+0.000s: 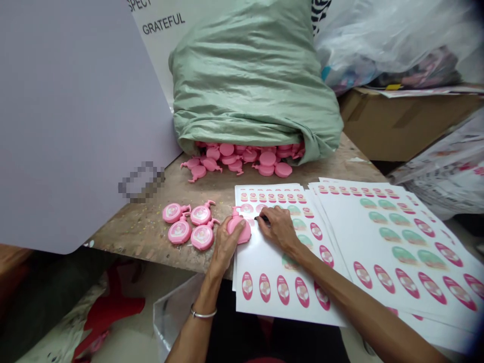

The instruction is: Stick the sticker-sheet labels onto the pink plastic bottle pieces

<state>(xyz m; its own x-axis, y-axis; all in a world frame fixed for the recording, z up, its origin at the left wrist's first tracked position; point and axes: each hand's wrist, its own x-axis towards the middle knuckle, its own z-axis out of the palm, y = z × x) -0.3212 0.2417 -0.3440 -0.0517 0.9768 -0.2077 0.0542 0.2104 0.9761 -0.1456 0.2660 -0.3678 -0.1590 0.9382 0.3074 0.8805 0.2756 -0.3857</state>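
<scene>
My left hand [226, 243] grips a pink plastic bottle-shaped piece [242, 231] and holds it down on the left edge of a white sticker sheet [272, 297]. My right hand [278, 227] rests on the same sheet with its fingertips pinched at a sticker near the sheet's middle. Just left of my left hand lie several pink pieces [189, 224] with round stickers on them, on the worn wooden table [151, 222].
A green bag [253, 75] lies open at the back, spilling bare pink pieces [242, 159]. More sticker sheets [397, 242] fan out to the right. A large grey board [71, 111] leans at left. A cardboard box [397, 118] and plastic bags stand at right.
</scene>
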